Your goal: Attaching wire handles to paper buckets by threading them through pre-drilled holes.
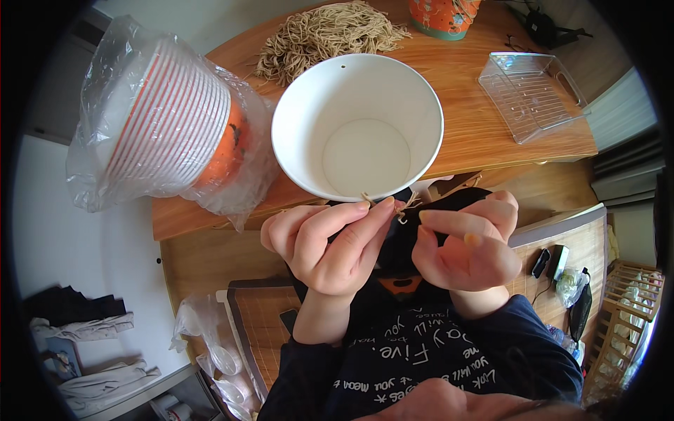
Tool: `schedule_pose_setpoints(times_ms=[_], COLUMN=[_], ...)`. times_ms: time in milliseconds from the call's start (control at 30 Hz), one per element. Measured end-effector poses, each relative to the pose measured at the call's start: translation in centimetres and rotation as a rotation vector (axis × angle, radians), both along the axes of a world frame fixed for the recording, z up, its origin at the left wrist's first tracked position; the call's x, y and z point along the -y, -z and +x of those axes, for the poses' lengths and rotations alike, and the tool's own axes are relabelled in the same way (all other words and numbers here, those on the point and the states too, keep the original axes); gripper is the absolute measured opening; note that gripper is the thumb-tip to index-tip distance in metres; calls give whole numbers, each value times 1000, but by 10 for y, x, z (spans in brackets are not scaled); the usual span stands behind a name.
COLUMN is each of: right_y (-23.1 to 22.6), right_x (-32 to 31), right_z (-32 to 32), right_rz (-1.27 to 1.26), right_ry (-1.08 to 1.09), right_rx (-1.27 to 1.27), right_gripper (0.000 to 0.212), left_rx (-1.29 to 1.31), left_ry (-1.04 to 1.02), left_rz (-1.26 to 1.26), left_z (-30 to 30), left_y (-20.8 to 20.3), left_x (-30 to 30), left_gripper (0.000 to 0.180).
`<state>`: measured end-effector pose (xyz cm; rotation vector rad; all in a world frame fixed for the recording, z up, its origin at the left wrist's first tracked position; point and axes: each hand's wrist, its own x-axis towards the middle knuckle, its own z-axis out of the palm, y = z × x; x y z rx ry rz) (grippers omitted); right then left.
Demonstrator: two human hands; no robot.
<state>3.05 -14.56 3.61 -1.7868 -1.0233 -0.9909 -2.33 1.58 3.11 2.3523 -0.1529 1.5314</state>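
A white paper bucket (291, 133) tilts its open mouth toward me at the table's front edge. A small hole shows in its far wall, just below the rim. At its near rim, my left hand (326, 242) pinches a short piece of tan twine (366, 200) between thumb and forefinger. Frayed ends of twine stick out between my two hands, just outside the rim. My right hand (474, 242) is closed beside these ends, its thumb and forefinger drawn together. Whatever lies between those right fingertips is too small to make out.
A heap of tan twine (330, 35) lies behind the bucket on the wooden table (456, 126). Left stands a stack of nested buckets (175, 112) in clear plastic. An orange patterned bucket (444, 17) is at the back, a clear plastic tray (526, 98) at right.
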Motion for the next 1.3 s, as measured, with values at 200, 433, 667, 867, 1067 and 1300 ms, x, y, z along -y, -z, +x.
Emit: schedule_pose_setpoints(times_ms=[200,433,667,867,1067,1300], right_y=[-5,3,2,4,5,9], right_x=[-7,-13,-14,-17,-19,-14], right_z=[-3,3,3,5,4,4], right_rz=[-158,15,-12,8,91,240], right_ry=[48,96,107,116,107,43], right_rx=[-68,-69,-37,16,-15,-159], right_gripper=[68,26,26,30,31,30], left_rx=[-9,-11,-14,-27,-21,10], left_ry=[-11,5,-11,-35,-28,-21], left_rz=[34,29,59,72,67,14], left_z=[-1,-1,-1,-3,-2,-1], left_y=[1,0,-1,-2,-1,0], left_x=[-1,-2,-3,-2,-1,-1], left_gripper=[25,23,22,21,23,29])
